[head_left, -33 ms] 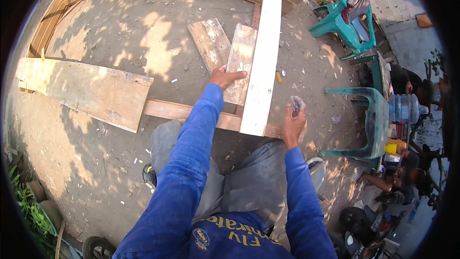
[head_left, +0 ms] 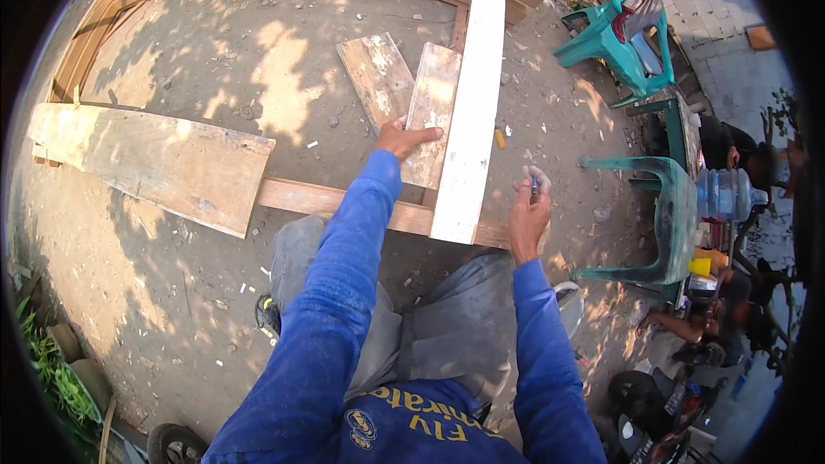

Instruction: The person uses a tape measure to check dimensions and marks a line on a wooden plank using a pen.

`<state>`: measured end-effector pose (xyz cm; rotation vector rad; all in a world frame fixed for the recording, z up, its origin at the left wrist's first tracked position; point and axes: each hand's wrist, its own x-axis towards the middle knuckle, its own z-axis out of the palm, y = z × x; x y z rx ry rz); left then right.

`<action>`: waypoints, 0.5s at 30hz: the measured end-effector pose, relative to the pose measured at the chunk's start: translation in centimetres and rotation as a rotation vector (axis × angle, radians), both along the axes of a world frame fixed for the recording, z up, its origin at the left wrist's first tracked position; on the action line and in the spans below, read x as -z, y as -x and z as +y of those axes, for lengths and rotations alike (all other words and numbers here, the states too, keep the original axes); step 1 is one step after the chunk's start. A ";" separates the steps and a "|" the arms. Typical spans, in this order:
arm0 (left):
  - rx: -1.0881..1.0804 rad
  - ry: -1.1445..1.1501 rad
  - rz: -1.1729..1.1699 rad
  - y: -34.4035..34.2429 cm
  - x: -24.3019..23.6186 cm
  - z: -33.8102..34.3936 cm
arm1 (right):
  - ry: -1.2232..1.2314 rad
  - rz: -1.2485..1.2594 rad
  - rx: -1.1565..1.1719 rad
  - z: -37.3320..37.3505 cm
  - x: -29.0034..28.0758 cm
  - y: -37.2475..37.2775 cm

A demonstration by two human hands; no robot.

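My left hand (head_left: 406,139) grips a short weathered board (head_left: 436,86), its thumb across the face. That board lies between another weathered board (head_left: 368,69) and a long pale plank (head_left: 471,77), which rests over a horizontal wooden beam (head_left: 335,202). Right of the pale plank, my right hand (head_left: 530,206) is closed around a small blue item (head_left: 534,180), perhaps a pen or pencil, mostly hidden by the fingers. A wide, old board (head_left: 155,163) lies on the left, also along the beam.
Stacked timber (head_left: 112,9) lines the back and left. Green plastic chairs (head_left: 632,69) (head_left: 675,223), a large water bottle (head_left: 722,195) and a yellow cup (head_left: 699,266) stand at the right, where people (head_left: 730,142) (head_left: 687,322) sit near motorbikes (head_left: 653,404).
My right hand has shifted slightly upward and turned a little around the small blue item. My left hand and the boards look unmoved.
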<state>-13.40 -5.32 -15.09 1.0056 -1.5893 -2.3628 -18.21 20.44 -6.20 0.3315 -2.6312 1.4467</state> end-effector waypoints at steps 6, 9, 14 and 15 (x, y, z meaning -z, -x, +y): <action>0.028 0.036 -0.047 0.1 1.0 -0.6 | -0.030 -0.031 -0.193 -7.2 -4.5 5.5; 0.110 -0.050 0.033 -0.2 -0.3 -0.3 | 0.090 -0.029 -0.196 -9.0 -4.0 7.1; 0.030 -0.013 -0.023 -0.3 -0.3 -0.2 | 0.077 0.014 -0.261 -11.2 -3.0 7.1; 0.015 -0.025 -0.008 -0.4 -0.4 0.0 | 0.072 0.006 -0.256 -11.2 -2.7 7.4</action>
